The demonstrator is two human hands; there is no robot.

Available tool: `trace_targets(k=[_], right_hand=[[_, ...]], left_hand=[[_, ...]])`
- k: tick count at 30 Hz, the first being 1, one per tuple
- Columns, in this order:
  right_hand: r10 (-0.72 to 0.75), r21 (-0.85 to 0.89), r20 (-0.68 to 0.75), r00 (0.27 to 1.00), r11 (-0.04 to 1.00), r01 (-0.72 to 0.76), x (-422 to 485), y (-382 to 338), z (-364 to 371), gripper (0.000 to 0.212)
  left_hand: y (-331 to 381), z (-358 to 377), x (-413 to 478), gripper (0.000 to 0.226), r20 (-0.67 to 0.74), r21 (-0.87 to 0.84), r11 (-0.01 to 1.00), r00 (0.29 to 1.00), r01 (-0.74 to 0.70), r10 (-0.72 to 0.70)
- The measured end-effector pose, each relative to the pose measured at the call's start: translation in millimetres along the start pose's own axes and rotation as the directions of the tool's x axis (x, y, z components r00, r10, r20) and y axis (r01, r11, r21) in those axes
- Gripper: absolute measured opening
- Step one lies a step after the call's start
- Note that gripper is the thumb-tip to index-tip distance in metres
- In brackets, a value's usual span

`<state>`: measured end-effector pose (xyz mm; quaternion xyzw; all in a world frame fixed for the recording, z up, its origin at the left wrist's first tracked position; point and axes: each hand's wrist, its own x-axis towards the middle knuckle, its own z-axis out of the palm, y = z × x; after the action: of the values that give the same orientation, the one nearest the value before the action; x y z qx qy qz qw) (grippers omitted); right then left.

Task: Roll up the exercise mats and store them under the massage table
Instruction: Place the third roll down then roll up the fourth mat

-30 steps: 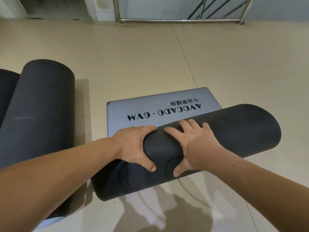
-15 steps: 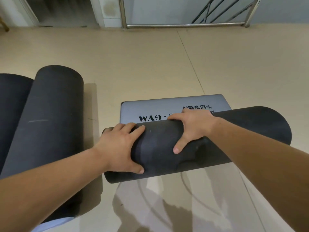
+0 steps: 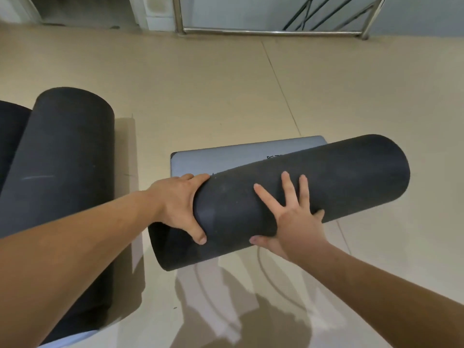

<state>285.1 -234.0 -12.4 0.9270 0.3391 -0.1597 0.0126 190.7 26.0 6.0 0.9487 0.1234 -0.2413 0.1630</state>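
A dark exercise mat roll [image 3: 339, 177] lies across the floor in front of me, with a short grey unrolled tail [image 3: 226, 156] showing beyond it. My left hand [image 3: 180, 204] wraps the roll near its left end, fingers over the top and thumb on the near side. My right hand [image 3: 293, 212] presses flat on the roll's middle with fingers spread apart. A second rolled dark mat [image 3: 60, 172] lies at the left, and part of a third roll [image 3: 10, 136] shows beside it.
The beige tiled floor [image 3: 251, 91] stretches ahead. A metal railing [image 3: 271, 31] and a white wall base run along the far edge. No massage table is visible.
The roll has moved forward over the grey tail, covering nearly all the printed logo. My right hand shifted from gripping the top to pressing flat with spread fingers.
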Motion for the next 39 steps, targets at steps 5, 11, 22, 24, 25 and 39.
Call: trace_targets(k=[5, 11, 22, 24, 25, 39], right_hand=[[-0.178, 0.083, 0.054, 0.983, 0.981, 0.173, 33.5, 52.9, -34.2, 0.12], [0.029, 0.429, -0.27, 0.962, 0.898, 0.094, 21.9, 38.9, -5.6, 0.082], [0.164, 0.964, 0.142, 0.976, 0.199, -0.174, 10.1, -31.1, 41.0, 0.137], [0.208, 0.951, 0.085, 0.974, 0.275, -0.141, 20.5, -46.1, 32.9, 0.136], [0.226, 0.937, 0.069, 0.972, 0.319, -0.141, 26.8, -54.2, 25.4, 0.133], [0.248, 0.822, -0.025, 0.968, 0.556, -0.121, 40.5, -104.5, 26.8, 0.102]], left_hand=[[52.5, 26.6, -12.3, 0.127, -0.017, -0.001, 0.993, 0.993, 0.12, -0.12], [71.5, 38.9, -0.4, 0.121, -0.001, -0.242, 0.929, 0.958, 0.279, -0.288], [1.5, 40.8, -12.5, 0.092, -0.298, -0.472, 0.879, 0.926, 0.069, -0.233], [-9.5, 38.8, -15.8, 0.075, -0.335, -0.392, 0.917, 0.917, 0.071, -0.214], [-14.7, 38.7, -16.5, 0.068, -0.347, -0.364, 0.929, 0.915, 0.069, -0.204], [-89.7, 22.1, 9.6, 0.089, 0.071, -0.798, 0.568, 0.967, 0.201, -0.243]])
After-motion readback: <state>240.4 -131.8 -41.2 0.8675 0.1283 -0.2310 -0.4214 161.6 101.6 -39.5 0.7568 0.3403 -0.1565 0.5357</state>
